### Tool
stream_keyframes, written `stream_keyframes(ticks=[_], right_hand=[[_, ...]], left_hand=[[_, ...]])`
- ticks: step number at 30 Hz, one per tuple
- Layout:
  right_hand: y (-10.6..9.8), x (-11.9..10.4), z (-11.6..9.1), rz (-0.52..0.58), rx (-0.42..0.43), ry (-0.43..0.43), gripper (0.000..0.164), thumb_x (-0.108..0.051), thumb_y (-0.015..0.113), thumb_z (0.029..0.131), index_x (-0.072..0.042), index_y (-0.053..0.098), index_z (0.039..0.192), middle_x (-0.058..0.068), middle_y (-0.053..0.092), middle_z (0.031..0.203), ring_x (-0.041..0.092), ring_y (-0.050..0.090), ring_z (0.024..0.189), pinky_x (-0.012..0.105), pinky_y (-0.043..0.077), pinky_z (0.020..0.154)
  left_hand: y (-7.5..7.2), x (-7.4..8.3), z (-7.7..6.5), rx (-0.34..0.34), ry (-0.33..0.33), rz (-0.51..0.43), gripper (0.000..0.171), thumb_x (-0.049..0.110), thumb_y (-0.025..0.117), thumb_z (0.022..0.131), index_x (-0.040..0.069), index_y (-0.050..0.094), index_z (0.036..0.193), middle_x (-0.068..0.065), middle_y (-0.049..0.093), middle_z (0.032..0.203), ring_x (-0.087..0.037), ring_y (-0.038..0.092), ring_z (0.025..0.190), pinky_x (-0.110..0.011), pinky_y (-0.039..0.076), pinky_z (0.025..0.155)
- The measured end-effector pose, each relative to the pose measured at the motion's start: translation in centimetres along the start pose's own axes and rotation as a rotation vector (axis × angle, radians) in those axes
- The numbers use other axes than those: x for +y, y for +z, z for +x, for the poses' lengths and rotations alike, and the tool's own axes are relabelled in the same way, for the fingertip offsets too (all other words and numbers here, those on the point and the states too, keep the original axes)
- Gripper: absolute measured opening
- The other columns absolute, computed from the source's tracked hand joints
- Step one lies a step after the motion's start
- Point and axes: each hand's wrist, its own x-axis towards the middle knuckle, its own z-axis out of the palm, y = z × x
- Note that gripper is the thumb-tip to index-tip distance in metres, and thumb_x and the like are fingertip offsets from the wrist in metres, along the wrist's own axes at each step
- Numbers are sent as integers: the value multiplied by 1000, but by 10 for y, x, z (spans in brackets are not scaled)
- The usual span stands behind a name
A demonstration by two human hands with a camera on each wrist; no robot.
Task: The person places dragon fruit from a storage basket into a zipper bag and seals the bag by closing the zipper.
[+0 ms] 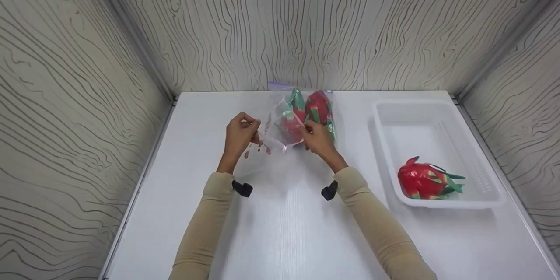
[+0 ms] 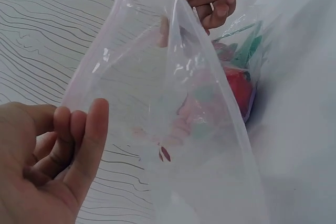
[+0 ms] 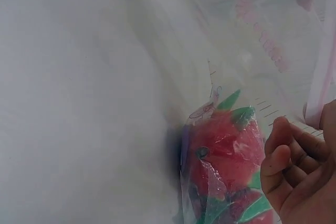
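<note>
With its grip, the left hand (image 1: pixel 239 135) pinches one edge of a clear zip bag (image 1: pixel 276 136) printed in pink, while the right hand (image 1: pixel 320 141) pinches the opposite edge, so the plastic stretches between them. The clear bag overlaps the near left part of a purple-sealed bag (image 1: pixel 283 89) that holds red dragon fruits (image 1: pixel 319 106) on the tabletop (image 1: pixel 280 227). To the right of that purple-sealed bag stands a white plastic basket (image 1: pixel 407 133), another dragon fruit (image 1: pixel 422 180) lying inside.
</note>
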Motion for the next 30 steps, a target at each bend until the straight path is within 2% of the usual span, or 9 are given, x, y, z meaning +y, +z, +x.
stream_keyframes(ticks=[5, 8, 17, 21, 24, 27, 30], right_hand=[[0, -3, 0, 43, -45, -12, 31, -27, 58, 111, -3, 68, 127, 15, 70, 97, 14, 61, 61, 24, 48, 51], [1, -2, 1, 66, -43, -24, 30, -23, 57, 111, -1, 67, 129, 17, 70, 98, 14, 59, 59, 23, 46, 49], [-3, 4, 3, 31, 73, 3, 28, -20, 56, 107, 1, 74, 106, 12, 65, 70, 37, 66, 61, 21, 43, 45], [-4, 4, 3, 20, 56, -1, 28, -21, 56, 107, 1, 74, 111, 13, 67, 72, 33, 66, 60, 22, 45, 46], [-2, 3, 2, 41, 20, -12, 27, -21, 57, 109, 0, 72, 118, 24, 69, 84, 23, 62, 56, 22, 45, 46], [-1, 1, 2, 77, -27, -23, 28, -22, 57, 110, -1, 70, 123, 28, 69, 91, 15, 58, 54, 22, 46, 47], [-1, 0, 2, 93, -61, -38, 28, -23, 56, 111, -2, 69, 125, 26, 69, 89, 13, 57, 55, 22, 46, 48]], left_hand=[[5, 1, 1, -25, 21, -5, 4, 6, 64, 103, 3, 61, 103, -9, 65, 64, -15, 64, 49, -34, 65, 56], [6, 1, 1, -15, 20, 2, 5, 6, 63, 103, 3, 63, 107, -4, 63, 61, -15, 64, 48, -33, 65, 56], [0, -2, 2, 102, 16, 36, 9, 2, 59, 97, 0, 60, 106, -7, 65, 62, -12, 63, 47, -35, 64, 54], [0, -1, 1, 95, 2, 27, 10, 4, 60, 98, -1, 62, 107, -7, 65, 62, -12, 64, 48, -33, 64, 55], [3, 1, -1, 83, -15, 7, 10, 6, 62, 100, -1, 63, 107, -3, 65, 62, -13, 65, 49, -32, 64, 56], [7, 4, -3, 67, -37, -6, 8, 9, 63, 102, 2, 64, 106, -3, 66, 63, -15, 68, 51, -36, 66, 59], [10, 6, -4, 52, -49, -15, 9, 11, 63, 103, 3, 65, 106, -5, 67, 65, -17, 70, 52, -40, 67, 63]])
